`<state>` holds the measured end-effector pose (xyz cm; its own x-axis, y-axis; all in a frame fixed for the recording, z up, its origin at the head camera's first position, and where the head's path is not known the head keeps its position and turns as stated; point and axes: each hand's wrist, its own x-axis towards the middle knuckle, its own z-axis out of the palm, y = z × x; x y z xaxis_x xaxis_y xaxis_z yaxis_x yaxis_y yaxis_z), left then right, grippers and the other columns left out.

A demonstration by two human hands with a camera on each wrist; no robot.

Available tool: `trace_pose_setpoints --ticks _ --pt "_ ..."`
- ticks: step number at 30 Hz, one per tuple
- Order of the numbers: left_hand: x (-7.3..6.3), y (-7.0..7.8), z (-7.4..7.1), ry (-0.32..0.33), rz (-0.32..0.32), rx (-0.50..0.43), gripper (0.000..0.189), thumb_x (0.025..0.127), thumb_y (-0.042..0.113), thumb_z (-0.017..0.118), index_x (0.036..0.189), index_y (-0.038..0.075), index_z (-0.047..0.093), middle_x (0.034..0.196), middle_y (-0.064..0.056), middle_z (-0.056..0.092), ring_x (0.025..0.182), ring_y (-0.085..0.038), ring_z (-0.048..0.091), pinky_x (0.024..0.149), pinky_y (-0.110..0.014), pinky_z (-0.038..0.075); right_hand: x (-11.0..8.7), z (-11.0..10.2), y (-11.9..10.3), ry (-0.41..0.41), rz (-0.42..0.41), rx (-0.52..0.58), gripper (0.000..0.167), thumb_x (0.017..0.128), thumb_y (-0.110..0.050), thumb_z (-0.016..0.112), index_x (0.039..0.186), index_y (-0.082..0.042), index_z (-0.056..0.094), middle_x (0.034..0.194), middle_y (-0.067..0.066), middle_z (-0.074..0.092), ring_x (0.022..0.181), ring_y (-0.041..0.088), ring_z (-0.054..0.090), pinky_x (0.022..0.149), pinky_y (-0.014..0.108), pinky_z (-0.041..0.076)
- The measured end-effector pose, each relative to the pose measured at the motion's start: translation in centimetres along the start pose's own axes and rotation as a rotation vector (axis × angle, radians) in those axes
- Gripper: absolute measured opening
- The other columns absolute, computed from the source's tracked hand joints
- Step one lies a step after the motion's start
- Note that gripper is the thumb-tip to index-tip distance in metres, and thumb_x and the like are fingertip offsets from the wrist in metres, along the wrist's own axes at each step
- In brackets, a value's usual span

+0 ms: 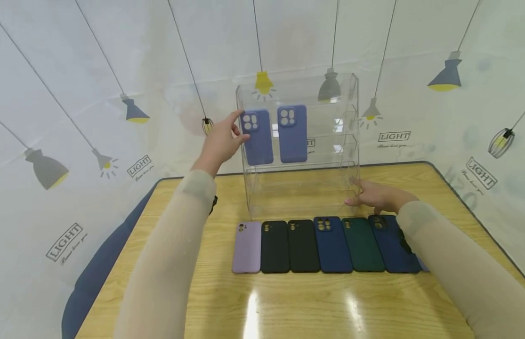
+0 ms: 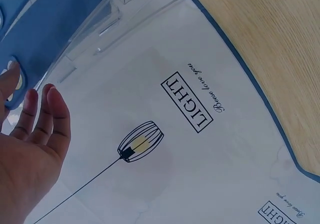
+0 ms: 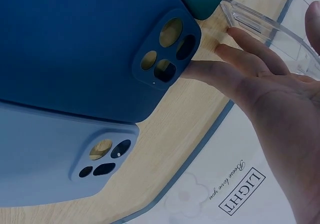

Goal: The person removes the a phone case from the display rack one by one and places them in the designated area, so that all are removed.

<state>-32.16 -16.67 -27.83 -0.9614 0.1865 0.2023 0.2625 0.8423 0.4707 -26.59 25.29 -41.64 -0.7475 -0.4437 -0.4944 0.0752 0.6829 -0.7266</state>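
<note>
A clear acrylic rack (image 1: pixel 347 136) stands on the table with two periwinkle phone cases in it. My left hand (image 1: pixel 223 139) is at the left phone case (image 1: pixel 260 146); its thumb lies over the front by the camera cutout, and a finger is at the upper left corner. The left wrist view shows the other fingers loosely bent beside the edge. To its right, the second phone case (image 1: pixel 293 136) leans upright. My right hand (image 1: pixel 378 195), fingers extended, is at the rack's lower right corner, just behind a navy phone case (image 3: pixel 90 49).
Before the rack lies a row of phone cases: lilac (image 1: pixel 247 249), black (image 1: pixel 275 249), another black (image 1: pixel 303 249), navy (image 1: pixel 335 252), green (image 1: pixel 364 249), and navy under the right sleeve. A light blue case (image 3: pixel 45 154) lies at the row's end. Behind hangs a lamp-printed cloth (image 1: pixel 173 94).
</note>
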Motion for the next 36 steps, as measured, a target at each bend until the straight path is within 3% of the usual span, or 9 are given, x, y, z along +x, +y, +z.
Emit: trace_pose_setpoints --ticks 6,8,19,28,36 --pt "0.0 0.1 0.9 0.049 0.087 0.014 0.073 0.105 0.025 0.070 0.168 0.026 0.034 0.143 -0.011 0.061 0.101 -0.026 0.066 0.091 -0.044 0.058 0.3 0.1 0.0 0.001 -0.002 0.003 0.103 0.111 -0.038 0.058 0.168 -0.013 -0.023 0.169 0.039 0.023 0.155 0.063 0.022 0.108 0.086 0.036" --pt "0.1 0.3 1.0 0.066 0.101 -0.004 0.072 0.104 0.022 0.071 0.167 0.025 0.035 0.146 -0.012 0.062 0.105 -0.029 0.068 0.095 -0.046 0.059 0.2 0.0 0.1 0.006 -0.005 0.005 0.102 0.111 -0.038 0.058 0.168 -0.012 -0.023 0.169 0.039 0.022 0.155 0.063 0.022 0.108 0.086 0.036" --pt "-0.2 0.1 1.6 0.180 0.117 -0.095 0.047 0.105 0.015 0.069 0.148 0.022 0.050 0.114 -0.013 0.077 0.098 -0.027 0.071 0.087 -0.045 0.060 0.4 0.1 0.4 0.016 -0.017 -0.012 0.103 0.111 -0.039 0.059 0.168 -0.011 -0.022 0.170 0.039 0.019 0.153 0.062 0.027 0.107 0.085 0.039" --pt "-0.7 0.6 1.5 0.168 0.119 -0.163 0.041 0.106 0.014 0.068 0.143 0.022 0.052 0.115 -0.017 0.076 0.108 -0.031 0.075 0.094 -0.045 0.063 0.3 0.1 0.5 0.031 -0.010 -0.013 0.102 0.111 -0.038 0.058 0.168 -0.011 -0.021 0.169 0.040 0.020 0.152 0.062 0.029 0.106 0.084 0.040" --pt "-1.0 1.2 -0.1 0.258 0.126 -0.244 0.037 0.105 0.013 0.068 0.139 0.020 0.054 0.114 -0.019 0.077 0.108 -0.032 0.078 0.096 -0.044 0.064 0.2 0.2 0.3 0.032 -0.010 -0.022 0.102 0.111 -0.038 0.058 0.168 -0.011 -0.021 0.170 0.040 0.019 0.153 0.061 0.030 0.107 0.084 0.040"
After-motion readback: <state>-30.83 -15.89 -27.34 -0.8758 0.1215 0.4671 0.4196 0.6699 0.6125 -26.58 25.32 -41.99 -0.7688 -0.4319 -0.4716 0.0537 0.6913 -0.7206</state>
